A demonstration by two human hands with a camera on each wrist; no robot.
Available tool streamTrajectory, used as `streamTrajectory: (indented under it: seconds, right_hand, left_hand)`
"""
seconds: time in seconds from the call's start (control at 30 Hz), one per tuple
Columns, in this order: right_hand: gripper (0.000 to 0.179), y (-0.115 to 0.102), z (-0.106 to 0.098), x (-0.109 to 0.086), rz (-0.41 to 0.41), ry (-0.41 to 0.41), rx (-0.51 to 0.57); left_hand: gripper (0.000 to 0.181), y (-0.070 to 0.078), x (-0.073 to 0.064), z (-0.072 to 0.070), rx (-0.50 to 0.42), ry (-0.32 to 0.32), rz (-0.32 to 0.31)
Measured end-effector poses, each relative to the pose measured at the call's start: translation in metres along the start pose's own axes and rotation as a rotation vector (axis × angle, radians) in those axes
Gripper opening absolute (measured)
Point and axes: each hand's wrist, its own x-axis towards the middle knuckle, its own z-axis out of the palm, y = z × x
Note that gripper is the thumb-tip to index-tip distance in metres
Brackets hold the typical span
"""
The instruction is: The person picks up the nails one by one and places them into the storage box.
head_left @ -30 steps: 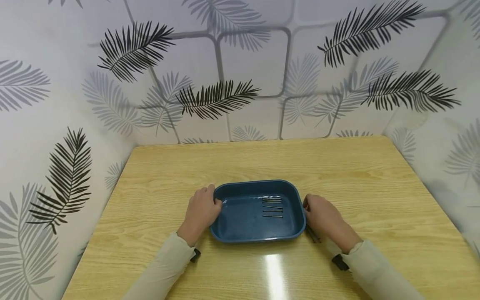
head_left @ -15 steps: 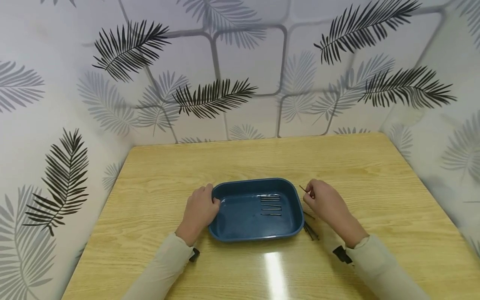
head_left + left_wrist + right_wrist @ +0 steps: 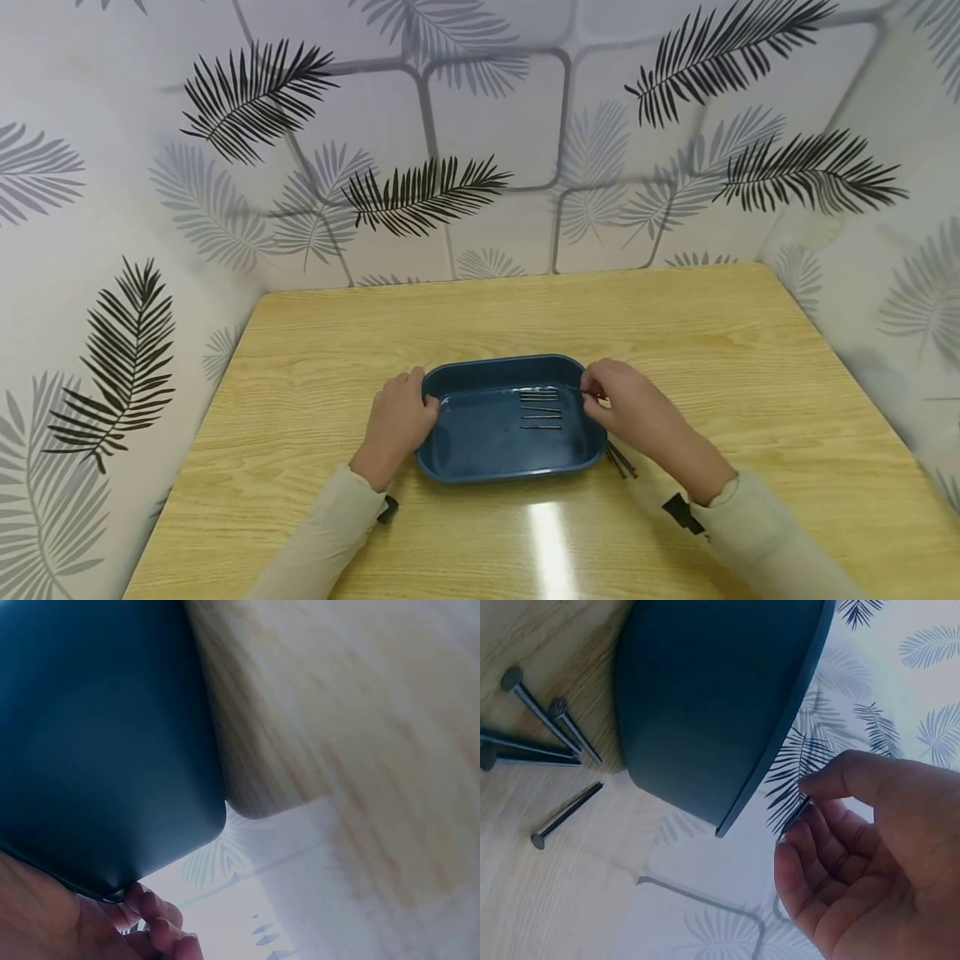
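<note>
So the nail (image 3: 576, 389) in the right hand (image 3: 628, 408) lies pretty much sideways from the head camera, its long axis running left-right with a slight slant, the free end poking left over the back right part of the blue tray (image 3: 510, 480). Can't tell which end is the head. That hand's mostly closed up, thumb and fingertips pinching the nail, other fingers loosely bent. The left hand (image 3: 399, 418) has its fingers curled on the tray's left rim, thumb over the edge. Inside the tray there's a bunch of nails (image 3: 541, 409) lined up lengthwise with it, one a bit crooked. From the head camera the fingertips overlap the tray's right rim, but the right wrist camera shows them just off it. It also shows five loose nails (image 3: 568, 813) on the table (image 3: 555, 915) beside the tray, flat heads and all; the head view only catches a few.
</note>
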Motion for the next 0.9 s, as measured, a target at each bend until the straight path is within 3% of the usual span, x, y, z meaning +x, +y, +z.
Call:
streamTrajectory:
  seconds: [0.43,0.73,0.9]
  right_hand:
    - [0.015,-0.014,0.011,-0.001,-0.181,-0.049,-0.085]
    - [0.017,-0.020,0.025,0.001,-0.243,-0.098,-0.094]
    - [0.015,-0.021,0.032,0.002,-0.220,-0.206,-0.067]
  left_hand:
    - [0.032,0.000,0.000,0.000,0.000,0.011,0.006]
    - [0.032,0.000,0.000,0.000,0.005,0.012,0.008]
    - [0.031,0.000,0.000,0.000,0.002,0.011,0.009]
